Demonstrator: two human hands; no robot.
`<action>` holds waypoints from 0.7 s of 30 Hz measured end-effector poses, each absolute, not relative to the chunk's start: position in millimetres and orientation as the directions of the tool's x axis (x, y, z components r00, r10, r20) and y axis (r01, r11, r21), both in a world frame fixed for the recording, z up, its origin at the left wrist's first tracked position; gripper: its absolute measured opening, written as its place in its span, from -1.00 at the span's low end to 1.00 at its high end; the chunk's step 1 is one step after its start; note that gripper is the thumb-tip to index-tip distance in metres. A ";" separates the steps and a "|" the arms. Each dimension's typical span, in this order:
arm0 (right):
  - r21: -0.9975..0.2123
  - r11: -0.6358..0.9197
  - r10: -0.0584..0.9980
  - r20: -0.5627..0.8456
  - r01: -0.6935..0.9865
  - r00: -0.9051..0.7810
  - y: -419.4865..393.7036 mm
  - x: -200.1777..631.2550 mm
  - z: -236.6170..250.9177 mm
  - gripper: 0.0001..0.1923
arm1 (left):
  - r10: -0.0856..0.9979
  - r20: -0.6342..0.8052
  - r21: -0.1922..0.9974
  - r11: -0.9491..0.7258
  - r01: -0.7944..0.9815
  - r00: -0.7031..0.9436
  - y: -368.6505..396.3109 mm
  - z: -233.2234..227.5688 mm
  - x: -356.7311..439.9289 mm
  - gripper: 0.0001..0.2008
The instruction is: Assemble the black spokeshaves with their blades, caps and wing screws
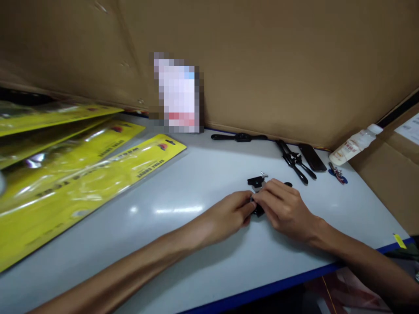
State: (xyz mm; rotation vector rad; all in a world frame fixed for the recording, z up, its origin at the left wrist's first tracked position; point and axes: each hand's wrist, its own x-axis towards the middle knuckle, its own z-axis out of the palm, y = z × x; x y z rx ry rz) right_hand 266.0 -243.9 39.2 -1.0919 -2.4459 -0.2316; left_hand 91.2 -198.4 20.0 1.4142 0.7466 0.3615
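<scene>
Both my hands meet over the table, fingers closed around a black metal spokeshave (258, 211). My left hand (234, 211) grips it from the left, thumb and fingers pinched together. From the right, my right hand (284, 209) pinches at the same spot, its fingertips touching my left ones. Most of the tool is hidden by the fingers; a dark rounded end shows behind the right knuckles. Just beyond the hands lies a small black metal plate (255, 181) with a silver thumbscrew (263, 175) by it.
Another black spokeshave (242, 137) lies by the cardboard wall (278, 65). Further right are more black spokeshaves (294, 159), a dark phone (312, 158), a tilted white bottle (355, 144) and a small blue-and-red bundle (338, 173). Yellow spokeshave packages (131, 172) fan out at left.
</scene>
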 end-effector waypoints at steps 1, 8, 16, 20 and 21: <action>-0.063 0.647 0.696 0.455 0.760 -0.555 -244.5 264.0 40.0 -0.70 | 0.631 -0.264 0.964 0.164 0.208 0.730 -198.5 21.2 90.6 -0.80; -0.413 0.492 0.858 0.379 0.767 -0.346 -244.2 259.7 45.6 -0.80 | 0.626 -0.280 0.959 0.143 0.245 0.728 -199.3 31.3 90.8 -0.85; -0.724 0.280 0.959 0.184 0.630 -0.215 -239.8 264.0 52.0 -0.84 | 0.622 -0.267 0.951 0.046 0.306 0.736 -200.9 35.8 89.9 -0.79; -0.747 0.287 0.953 0.163 0.600 -0.253 -235.0 277.1 60.5 -0.88 | 0.638 -0.275 0.947 0.049 0.318 0.720 -201.3 37.2 89.2 -0.78; -0.740 0.308 0.946 0.173 0.598 -0.273 -233.8 281.3 62.3 -0.89 | 0.639 -0.276 0.947 0.052 0.317 0.718 -201.3 37.7 89.1 -0.78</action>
